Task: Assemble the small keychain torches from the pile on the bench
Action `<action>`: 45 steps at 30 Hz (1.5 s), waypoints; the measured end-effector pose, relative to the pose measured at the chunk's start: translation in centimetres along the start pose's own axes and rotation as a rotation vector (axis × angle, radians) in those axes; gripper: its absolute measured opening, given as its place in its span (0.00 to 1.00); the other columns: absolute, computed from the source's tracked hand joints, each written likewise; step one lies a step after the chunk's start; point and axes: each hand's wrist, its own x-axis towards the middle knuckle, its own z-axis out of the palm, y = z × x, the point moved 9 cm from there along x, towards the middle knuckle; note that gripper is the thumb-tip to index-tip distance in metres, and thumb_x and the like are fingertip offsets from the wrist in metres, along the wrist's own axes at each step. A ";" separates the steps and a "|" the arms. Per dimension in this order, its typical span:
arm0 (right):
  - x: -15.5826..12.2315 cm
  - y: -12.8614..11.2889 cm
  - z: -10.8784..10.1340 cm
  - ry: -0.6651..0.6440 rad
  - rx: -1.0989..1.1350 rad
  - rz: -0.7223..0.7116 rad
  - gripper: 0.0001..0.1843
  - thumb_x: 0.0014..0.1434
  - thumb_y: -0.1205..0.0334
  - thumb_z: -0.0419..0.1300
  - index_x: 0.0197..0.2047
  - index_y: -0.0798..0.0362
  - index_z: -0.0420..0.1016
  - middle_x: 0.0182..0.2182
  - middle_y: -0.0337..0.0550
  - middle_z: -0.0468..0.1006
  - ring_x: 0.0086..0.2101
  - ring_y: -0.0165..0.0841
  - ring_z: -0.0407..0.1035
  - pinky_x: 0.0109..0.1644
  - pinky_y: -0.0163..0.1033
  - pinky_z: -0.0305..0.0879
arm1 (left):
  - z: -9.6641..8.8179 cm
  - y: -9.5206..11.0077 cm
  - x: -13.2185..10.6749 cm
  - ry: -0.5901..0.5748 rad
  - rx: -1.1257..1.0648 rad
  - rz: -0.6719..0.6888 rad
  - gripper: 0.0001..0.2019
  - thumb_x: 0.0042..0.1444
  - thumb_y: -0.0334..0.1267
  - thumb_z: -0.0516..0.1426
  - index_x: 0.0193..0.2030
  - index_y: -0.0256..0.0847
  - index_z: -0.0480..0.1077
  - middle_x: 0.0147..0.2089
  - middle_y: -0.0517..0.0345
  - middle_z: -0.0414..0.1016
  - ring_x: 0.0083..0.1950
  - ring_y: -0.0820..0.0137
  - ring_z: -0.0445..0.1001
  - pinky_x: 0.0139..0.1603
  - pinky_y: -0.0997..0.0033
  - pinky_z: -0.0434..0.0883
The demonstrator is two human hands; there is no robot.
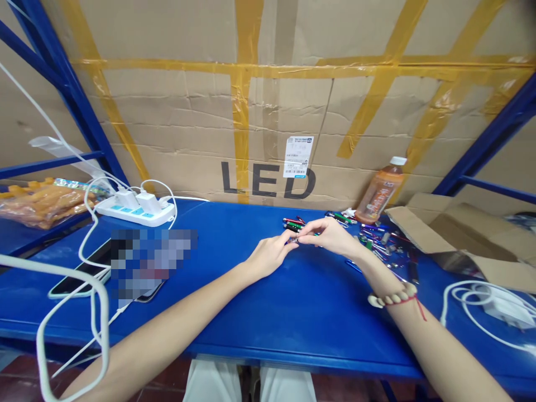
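My left hand (270, 255) and my right hand (330, 237) meet over the middle of the blue tabletop, fingertips pinched together. Between them is a small shiny piece (295, 240), mostly covered by the fingers; its kind cannot be made out. Just behind the fingertips lie several slim pen-like sticks (293, 225) in red, green and black. To the right of my right hand spreads a loose pile of small metallic pieces (380, 241) in blue, green and silver, partly hidden by my wrist.
An orange drink bottle (380, 190) stands behind the pile, beside an open cardboard box (464, 234). A white charger (506, 306) with cable lies at right. A power strip (138, 211), cables and a phone (81, 271) occupy the left. A large carton (188, 123) backs the table.
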 end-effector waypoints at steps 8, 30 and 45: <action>0.1 3.4 1.6 -0.110 0.114 0.223 0.16 0.37 0.53 0.67 0.23 0.58 0.74 0.18 0.37 0.70 0.20 0.23 0.60 0.20 0.29 0.56 | 0.6 -0.1 -0.2 0.019 0.067 0.061 0.04 0.62 0.38 0.46 0.39 0.42 0.59 0.44 0.55 0.74 0.44 0.63 0.74 0.38 0.71 0.67; 0.2 -0.6 0.5 -0.044 0.102 -0.232 0.12 0.46 0.56 0.66 0.34 0.53 0.79 0.29 0.42 0.73 0.27 0.28 0.66 0.29 0.35 0.63 | 0.9 -1.3 0.3 -0.033 -0.129 -0.043 0.13 0.63 0.42 0.41 0.47 0.44 0.62 0.30 0.61 0.70 0.31 0.70 0.70 0.31 0.75 0.62; 0.5 0.9 0.5 -0.035 0.136 -0.144 0.11 0.36 0.56 0.70 0.17 0.53 0.75 0.22 0.40 0.73 0.25 0.29 0.67 0.30 0.36 0.65 | 1.6 0.0 0.1 -0.084 0.052 0.114 0.11 0.64 0.39 0.42 0.46 0.41 0.61 0.48 0.53 0.71 0.47 0.64 0.72 0.43 0.68 0.68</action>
